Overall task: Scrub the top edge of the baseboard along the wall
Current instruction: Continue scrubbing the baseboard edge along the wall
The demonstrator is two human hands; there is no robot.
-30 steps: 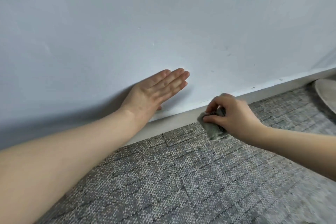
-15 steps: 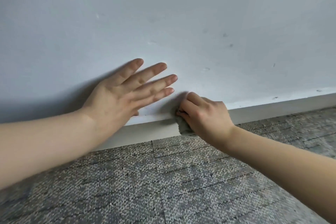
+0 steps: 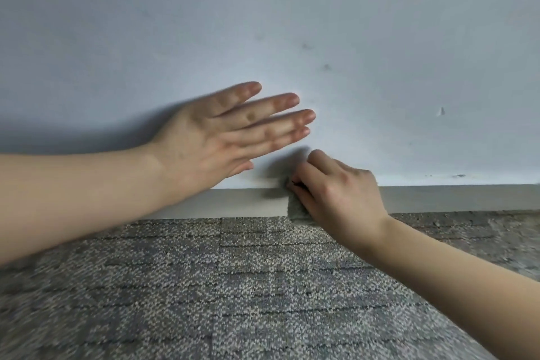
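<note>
A low grey baseboard runs along the foot of a pale blue-white wall. My right hand grips a grey scouring pad and presses it against the baseboard's top edge near the middle of the view; most of the pad is hidden under my fingers. My left hand lies flat on the wall just left of it, fingers straight and spread, pointing right. A short gap separates its fingertips from my right knuckles.
Grey patterned carpet tiles cover the floor up to the baseboard. The wall carries a few small marks and a chipped spot at the right. Specks of dirt sit above the baseboard's edge further right.
The view has levelled and drawn closer. My right hand with the pad rose from the carpet to the baseboard's top edge beside my left hand, whose fingers spread on the wall.
</note>
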